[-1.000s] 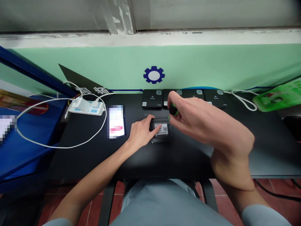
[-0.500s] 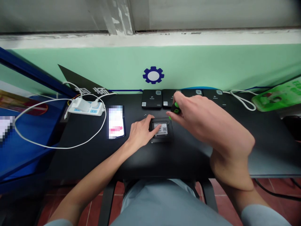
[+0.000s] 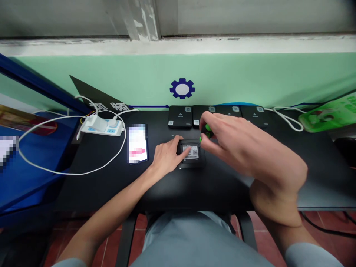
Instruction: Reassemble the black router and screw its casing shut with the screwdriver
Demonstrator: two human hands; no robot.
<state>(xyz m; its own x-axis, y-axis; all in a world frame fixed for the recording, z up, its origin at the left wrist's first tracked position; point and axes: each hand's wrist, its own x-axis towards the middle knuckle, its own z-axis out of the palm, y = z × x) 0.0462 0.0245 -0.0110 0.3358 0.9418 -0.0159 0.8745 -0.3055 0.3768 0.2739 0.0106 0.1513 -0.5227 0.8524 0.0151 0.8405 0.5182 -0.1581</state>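
My left hand point(image 3: 166, 155) rests on the left side of a black square device point(image 3: 191, 152), its fingertips steadying the device on the desk. A white QR-code label point(image 3: 190, 151) sits on the device's top face. My right hand point(image 3: 232, 141) is shut on a small black-and-green screwdriver point(image 3: 207, 132) above the device's upper right corner. The screwdriver's tip is hidden or too thin to see, so I cannot tell whether it touches the device.
Several similar black devices point(image 3: 180, 116) stand in a row along the back of the black desk point(image 3: 217, 189). A phone point(image 3: 137, 144) lies to the left, near a white power strip point(image 3: 101, 126) and looping white cables point(image 3: 69, 168). A green package point(image 3: 326, 113) lies at the back right.
My right hand has shifted its fingers on the screwdriver, and the green handle now sits slightly lower, nearer the device's corner. My left hand and the device have not moved.
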